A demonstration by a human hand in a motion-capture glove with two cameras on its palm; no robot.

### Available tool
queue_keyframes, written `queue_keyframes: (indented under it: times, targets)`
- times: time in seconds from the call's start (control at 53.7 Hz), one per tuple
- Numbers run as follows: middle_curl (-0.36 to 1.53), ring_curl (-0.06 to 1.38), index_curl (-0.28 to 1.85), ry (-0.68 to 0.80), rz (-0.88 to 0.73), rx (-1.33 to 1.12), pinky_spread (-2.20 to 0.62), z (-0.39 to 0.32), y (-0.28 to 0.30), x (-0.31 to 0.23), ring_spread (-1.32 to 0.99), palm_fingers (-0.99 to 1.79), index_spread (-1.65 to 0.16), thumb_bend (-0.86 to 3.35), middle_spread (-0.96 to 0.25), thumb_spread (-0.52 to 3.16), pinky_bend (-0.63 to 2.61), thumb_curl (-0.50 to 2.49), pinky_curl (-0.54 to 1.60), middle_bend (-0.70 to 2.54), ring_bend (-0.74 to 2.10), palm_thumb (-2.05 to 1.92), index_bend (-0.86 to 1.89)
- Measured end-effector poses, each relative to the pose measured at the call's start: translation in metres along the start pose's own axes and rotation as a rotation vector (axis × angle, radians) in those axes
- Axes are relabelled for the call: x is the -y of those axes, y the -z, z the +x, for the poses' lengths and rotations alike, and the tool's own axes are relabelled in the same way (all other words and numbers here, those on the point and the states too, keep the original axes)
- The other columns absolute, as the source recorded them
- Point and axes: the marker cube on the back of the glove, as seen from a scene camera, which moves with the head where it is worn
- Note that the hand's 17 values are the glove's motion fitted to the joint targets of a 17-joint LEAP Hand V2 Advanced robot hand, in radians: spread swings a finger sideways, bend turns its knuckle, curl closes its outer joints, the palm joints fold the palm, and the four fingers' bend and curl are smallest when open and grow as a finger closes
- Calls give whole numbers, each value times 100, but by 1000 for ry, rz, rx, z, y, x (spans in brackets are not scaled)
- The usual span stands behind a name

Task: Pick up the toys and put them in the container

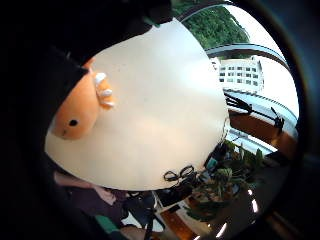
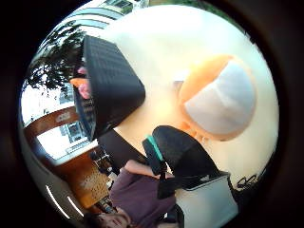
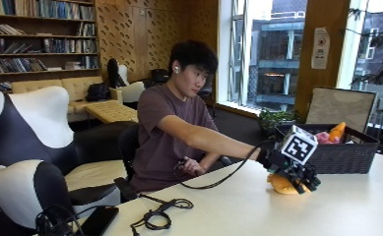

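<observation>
While the person sits at the table (image 3: 348, 206), the gloved right hand (image 3: 295, 169) reaches across it and comes down over an orange toy (image 3: 279, 185) that lies on the table top. The toy is just in front of the basket (image 3: 338, 153), near its lower wall but apart from it. From the outside view the black fingers (image 3: 307, 180) curl down around the toy, and only a small orange part shows under them. I cannot tell from this view if the toy is lifted or if it is on the table.

On the little finger side palm view the toy (image 1: 80, 107) is close to the palm, with one dark eye and small white bumps on its side; the pale table (image 1: 160, 110) spreads behind it. On the thumb side view the toy (image 2: 218, 97) shows an orange body with a big white patch, and a black finger (image 2: 183, 152) bends near its edge. The hand seems to grip the toy between curled fingers.

The basket (image 2: 111, 83) is dark and woven, and it stands on the table beside the toy. Other toys (image 3: 329, 133), pink and orange, already lie inside it. The bare left hand (image 3: 192, 167) rests near the person's body at the table edge. A black cable (image 3: 161, 214) lies coiled on the table near the person.
</observation>
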Motion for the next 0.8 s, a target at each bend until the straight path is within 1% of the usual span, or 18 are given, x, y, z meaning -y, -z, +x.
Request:
queue_keyframes:
  times: [0.019,0.056,0.112,0.13,0.149,0.186,0.205,0.223,0.242,0.261,0.279,0.298,0.335,0.391,0.447,0.521,0.615,0.801]
  targets:
    - [23,28,12,22,-20,-22,6,-3,-12,4,3,-26,-26,-5,-2,128,86,31,35,12,33,0,8]
    - [22,28,12,103,-28,59,6,-17,-26,9,3,-26,-26,-5,-2,125,87,31,35,12,31,-2,8]
    - [22,28,13,212,49,255,6,-37,-32,13,3,-24,-26,-5,-1,120,89,31,36,11,30,-3,9]
    - [21,30,12,222,92,286,6,-39,-33,14,3,-16,-26,-4,0,120,95,31,37,8,36,-3,8]
    - [20,33,12,224,135,304,3,-41,-33,15,0,3,-26,0,0,122,98,32,38,9,48,4,8]
    - [22,36,11,224,201,324,-4,-42,-34,16,-7,27,-26,6,-2,126,98,35,36,18,65,14,10]
    - [22,35,11,223,226,331,-7,-42,-34,16,-10,35,-26,7,-4,126,99,36,35,20,70,17,10]
    - [20,33,10,223,249,341,-5,-41,-34,16,-9,16,-26,4,-1,125,100,35,35,13,66,13,7]
    - [24,41,13,220,275,353,-10,-40,-34,16,-13,36,-26,7,-6,127,100,36,37,24,78,19,11]
    - [25,42,11,216,303,368,-15,-39,-34,15,-17,55,-26,10,-10,129,101,38,37,29,86,24,11]
    - [25,41,10,209,333,385,-17,-38,-34,15,-19,56,-26,11,-12,130,100,39,35,30,88,25,10]
    - [27,43,10,198,363,404,-19,-37,-33,15,-22,70,-26,13,-14,130,101,40,36,34,95,30,12]
    - [29,45,10,175,416,445,-23,-34,-33,16,-26,76,-27,18,-18,123,105,46,38,38,100,42,14]
    - [33,50,11,154,446,505,-27,-31,-31,16,-30,89,-28,21,-24,114,108,51,40,47,107,52,17]
    - [39,53,12,143,405,570,-30,-28,-25,16,-33,113,-31,20,-27,106,108,55,42,64,112,55,27]
    - [49,58,17,149,328,596,-33,-24,-9,14,-35,120,-35,18,-29,97,107,59,45,84,117,55,41]
    - [58,63,23,154,307,521,-35,-11,25,3,-37,120,-38,16,-30,86,106,65,47,99,123,56,59]
    - [69,68,35,140,415,418,-38,11,142,-39,-38,110,-41,12,-29,69,109,74,52,115,131,57,85]
